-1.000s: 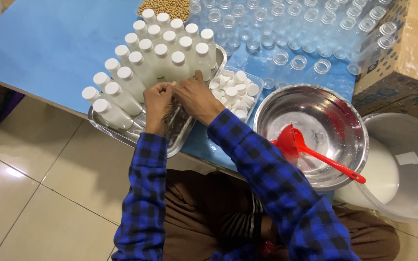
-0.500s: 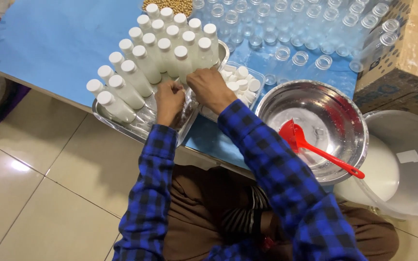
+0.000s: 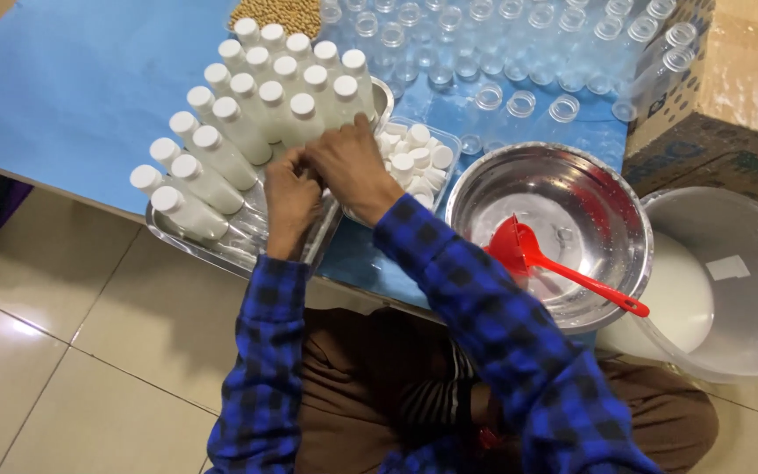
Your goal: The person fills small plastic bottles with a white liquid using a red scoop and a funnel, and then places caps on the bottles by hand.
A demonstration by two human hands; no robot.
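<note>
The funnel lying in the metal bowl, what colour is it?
Red; the funnel shows clearly in the head view, inside the steel bowl.

Small home bottling workshop, capped milk bottles (image 3: 240, 130), empty bottles (image 3: 519, 53), cardboard box (image 3: 730, 96)

capped bottles (image 3: 256, 105) on tray (image 3: 221, 250) | caps tub (image 3: 414, 158) right of tray | funnel (image 3: 541, 263) in bowl (image 3: 484, 184), right of tub

We cannot see what the left hand (image 3: 291, 204) and right hand (image 3: 353, 167) pinch between them; the fingers cover it. The steel tray (image 3: 221, 250) floor is mostly hidden under white capped bottles (image 3: 239, 123). The empty clear bottles (image 3: 519, 53), cardboard box (image 3: 730, 79) and pale tub (image 3: 747, 281) run off the upper and right frame edges.
</note>
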